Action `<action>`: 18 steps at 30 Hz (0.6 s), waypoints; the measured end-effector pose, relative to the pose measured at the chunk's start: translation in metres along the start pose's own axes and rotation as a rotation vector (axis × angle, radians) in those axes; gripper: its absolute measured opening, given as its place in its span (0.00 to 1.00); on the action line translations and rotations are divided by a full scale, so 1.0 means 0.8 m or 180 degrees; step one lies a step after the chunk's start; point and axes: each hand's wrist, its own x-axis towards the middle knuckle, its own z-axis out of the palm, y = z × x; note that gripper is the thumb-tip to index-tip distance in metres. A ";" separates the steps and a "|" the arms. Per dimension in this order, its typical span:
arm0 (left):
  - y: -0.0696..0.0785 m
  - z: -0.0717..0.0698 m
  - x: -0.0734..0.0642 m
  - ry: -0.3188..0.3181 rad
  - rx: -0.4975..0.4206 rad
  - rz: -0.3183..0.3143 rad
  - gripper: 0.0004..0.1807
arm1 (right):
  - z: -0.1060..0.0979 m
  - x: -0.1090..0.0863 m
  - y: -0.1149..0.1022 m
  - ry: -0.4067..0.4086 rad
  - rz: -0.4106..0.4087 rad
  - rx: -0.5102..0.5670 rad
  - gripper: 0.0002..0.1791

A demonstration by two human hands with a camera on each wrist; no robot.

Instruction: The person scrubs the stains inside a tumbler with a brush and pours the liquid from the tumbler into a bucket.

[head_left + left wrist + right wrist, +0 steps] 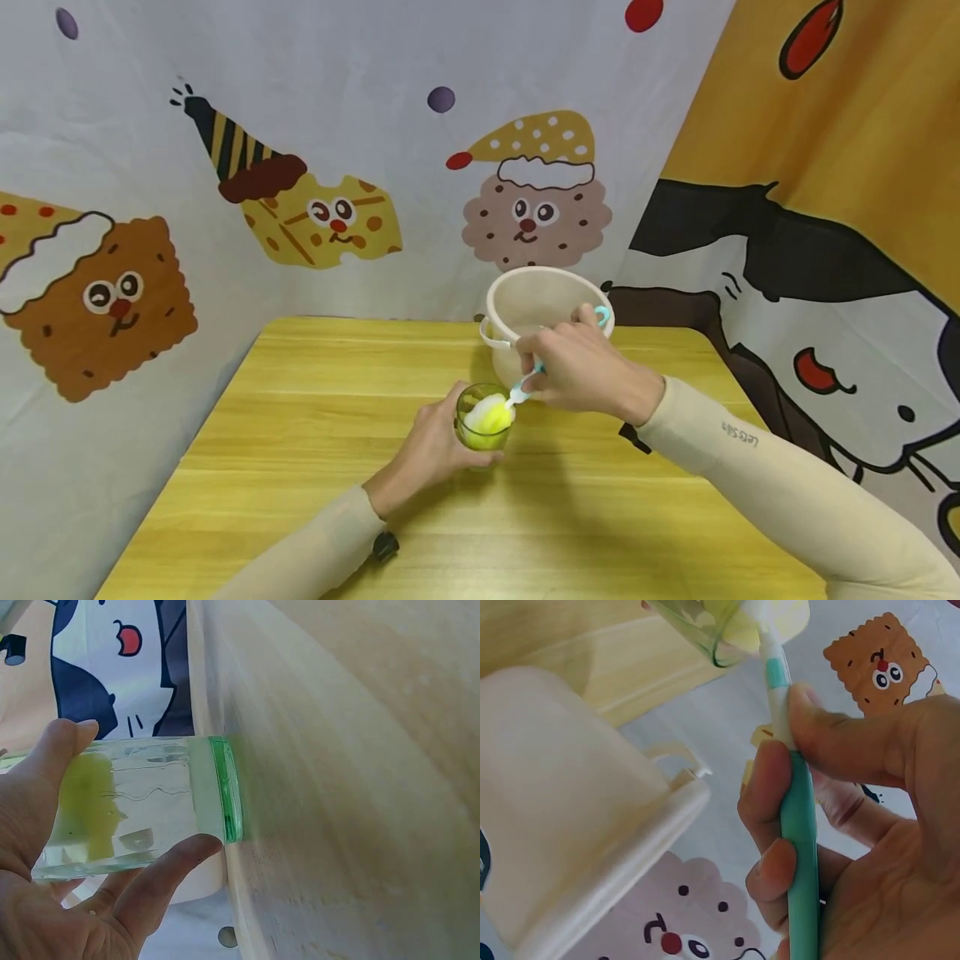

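Observation:
My left hand [431,446] grips a clear greenish drinking glass [482,442] round its side, thumb and fingers on opposite sides. In the left wrist view the thick green base [229,787] is close to the tabletop. My right hand [585,367] holds a cup brush by its teal and white handle [802,825], with the thumb and fingers curled round it. Inside the mouth of the glass sits the brush's white and yellow sponge head [489,414]. The handle slants up to the right, and its looped end [602,315] shows past my right hand.
A cream bucket [540,300] with a side handle [491,335] stands at the table's back edge, just behind my right hand. The wood-grain table [322,408] meets a cartoon-printed cloth [420,225] behind and at the sides.

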 end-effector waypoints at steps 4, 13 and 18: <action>0.001 0.001 0.001 0.0013 0.0003 -0.0019 0.47 | 0.008 -0.005 0.001 0.0065 0.0178 0.0017 0.18; 0.001 0.002 0.002 0.0007 0.0048 -0.0059 0.48 | 0.027 -0.019 -0.018 0.0683 -0.0180 -0.0908 0.18; 0.002 0.001 0.001 -0.0001 0.0092 -0.0062 0.48 | 0.029 -0.023 -0.033 0.1019 -0.0666 -0.1544 0.19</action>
